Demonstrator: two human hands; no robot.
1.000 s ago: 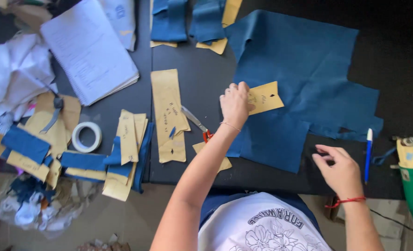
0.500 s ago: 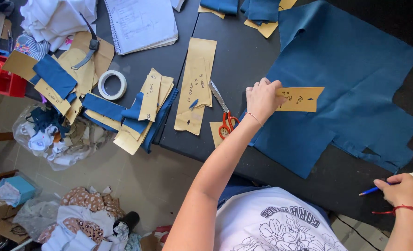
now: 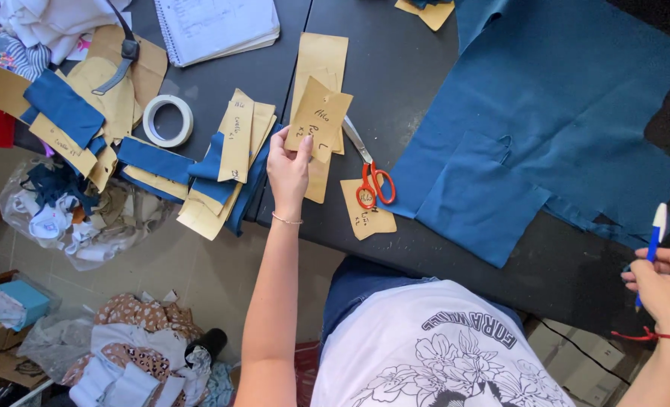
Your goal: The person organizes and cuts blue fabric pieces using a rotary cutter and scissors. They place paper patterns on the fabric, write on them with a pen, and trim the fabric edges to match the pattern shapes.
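Left hand [image 3: 288, 169] pinches paper pattern piece [image 3: 319, 118], long axis upright, above paper stack [image 3: 321, 68]; right hand [image 3: 663, 283] grips pen [image 3: 653, 240], well apart.

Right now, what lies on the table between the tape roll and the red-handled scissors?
In the head view, between the tape roll and the scissors lie stacked tan paper pattern pieces with blue fabric strips, then the left hand holding a tan pattern piece.

My left arm stretches forward, bare, wrist straight; my left grip [image 3: 289, 167] pinches shut, thumb against fingertips, fingers pointing ahead. My right grip [image 3: 663, 283] sits low at my side, fingers curled closed.
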